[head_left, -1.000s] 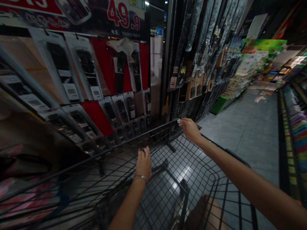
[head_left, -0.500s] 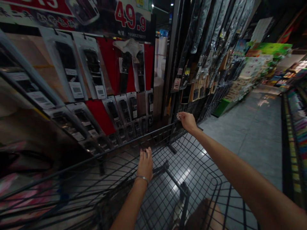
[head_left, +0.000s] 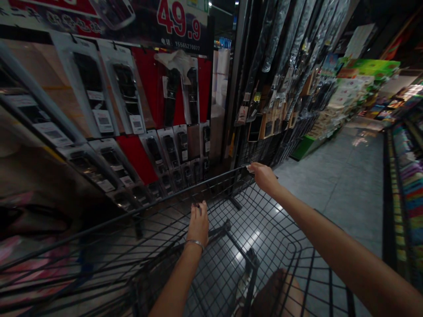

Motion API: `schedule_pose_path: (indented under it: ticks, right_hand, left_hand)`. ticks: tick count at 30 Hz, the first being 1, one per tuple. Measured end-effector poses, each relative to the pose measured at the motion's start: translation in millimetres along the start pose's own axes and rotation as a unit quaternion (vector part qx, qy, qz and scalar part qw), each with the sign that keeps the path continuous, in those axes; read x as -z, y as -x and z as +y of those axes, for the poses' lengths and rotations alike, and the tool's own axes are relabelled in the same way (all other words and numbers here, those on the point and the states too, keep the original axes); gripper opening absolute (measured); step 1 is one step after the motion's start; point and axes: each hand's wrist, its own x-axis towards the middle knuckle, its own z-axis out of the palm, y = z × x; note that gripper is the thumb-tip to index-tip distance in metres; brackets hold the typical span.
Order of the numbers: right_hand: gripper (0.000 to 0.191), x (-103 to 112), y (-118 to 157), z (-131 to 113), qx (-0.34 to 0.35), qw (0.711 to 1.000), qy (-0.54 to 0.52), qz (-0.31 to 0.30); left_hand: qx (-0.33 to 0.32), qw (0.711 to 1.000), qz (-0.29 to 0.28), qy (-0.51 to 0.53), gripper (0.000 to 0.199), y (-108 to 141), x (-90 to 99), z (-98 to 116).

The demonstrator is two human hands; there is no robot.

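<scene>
A black wire shopping cart (head_left: 261,211) fills the lower view. At its far corner my right hand (head_left: 264,178) is closed around a small crumpled white wipe (head_left: 250,169), pressed against the top rim. Most of the wipe is hidden in the fingers, so its exact kind is unclear. My left hand (head_left: 198,222), with a bracelet (head_left: 195,243) on the wrist, reaches over the basket with fingers stretched towards the far side wall. Nothing shows in its grasp; whether the fingertips touch the wires I cannot tell.
Packaged belts (head_left: 89,88) hang on a display beyond the cart, under a price sign (head_left: 178,22). Wrapped long goods (head_left: 274,35) and stacked cartons (head_left: 350,92) line the aisle floor (head_left: 350,167). A shelf of colourful goods (head_left: 413,198) stands at right. My leg (head_left: 277,290) shows through the mesh.
My right hand with the white wipe has shifted slightly right and down along the rim. The left hand keeps nearly the same pose. The view has turned a little.
</scene>
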Motion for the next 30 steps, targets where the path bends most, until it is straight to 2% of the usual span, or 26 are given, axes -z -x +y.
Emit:
schedule_pose_path:
  ticks: [4,7,10,13,17,21,25,30]
  right_hand:
    - [0.036,7.1,5.6,-6.0,0.015,0.999,0.035,-0.008]
    - [0.033,15.0,-8.0,-3.8,-0.031,0.998,0.047,-0.037]
    - [0.034,14.3,-24.4,1.7,-0.058,0.998,0.031,-0.003]
    - [0.041,0.3,-28.6,5.1,-0.022,0.999,-0.014,0.028]
    - [0.049,-21.9,-17.8,6.4,0.012,0.995,-0.059,0.08]
    - [0.045,-31.0,-4.4,6.0,0.018,0.989,-0.068,0.128]
    - [0.038,-30.2,7.8,2.3,0.011,0.992,-0.056,0.117]
    - [0.04,-19.3,10.3,-1.3,0.003,0.995,-0.05,0.083]
  left_hand:
    - [0.008,1.0,0.002,-0.013,0.076,0.6,-1.5,0.5]
    - [0.001,1.0,-0.004,-0.008,0.076,0.9,-2.6,0.6]
    - [0.004,1.0,-0.008,0.001,0.079,0.8,-3.4,0.4]
    - [0.009,1.0,-0.005,0.01,0.079,0.6,-3.5,0.1]
    - [-0.005,0.999,-0.008,0.039,0.079,0.6,-1.5,-1.1]
    - [-0.008,0.999,-0.019,0.04,0.08,0.4,1.8,-1.8]
    - [0.001,1.0,0.0,0.022,0.073,-0.6,-2.6,1.2]
    - [0.067,0.997,0.031,0.034,0.051,6.5,-9.3,12.7]
